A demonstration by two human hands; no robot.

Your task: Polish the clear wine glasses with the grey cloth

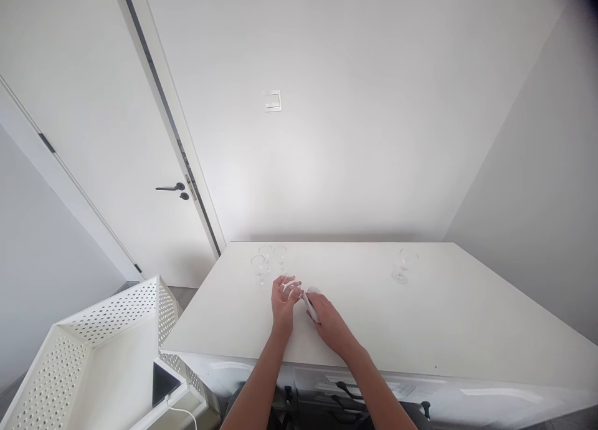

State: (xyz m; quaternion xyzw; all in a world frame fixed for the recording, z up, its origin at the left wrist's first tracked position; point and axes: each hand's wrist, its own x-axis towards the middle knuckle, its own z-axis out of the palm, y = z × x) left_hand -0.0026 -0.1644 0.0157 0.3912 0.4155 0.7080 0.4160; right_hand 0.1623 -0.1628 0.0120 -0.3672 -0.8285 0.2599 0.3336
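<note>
My left hand [284, 299] is closed around the bowl of a clear stemmed glass [292, 286], which lies tilted toward my right hand. My right hand [329, 321] grips a folded white cloth [311, 308] at the stem-and-foot end of that glass; whether it is fabric or paper I cannot tell. Just beyond my left hand, three clear stemmed glasses stand close together: a nearer glass [258, 262], one behind it [265, 252] and another to its right [280, 253]. Off to the right, a single stemmed glass [400, 277] stands apart.
Everything rests on a white tabletop [224, 318] against a pale wall with a light switch [273, 100]. At the lower left is a white cart with perforated sides [116, 318] and a white cable [184, 411]. A door with a black handle [170, 187] is behind it.
</note>
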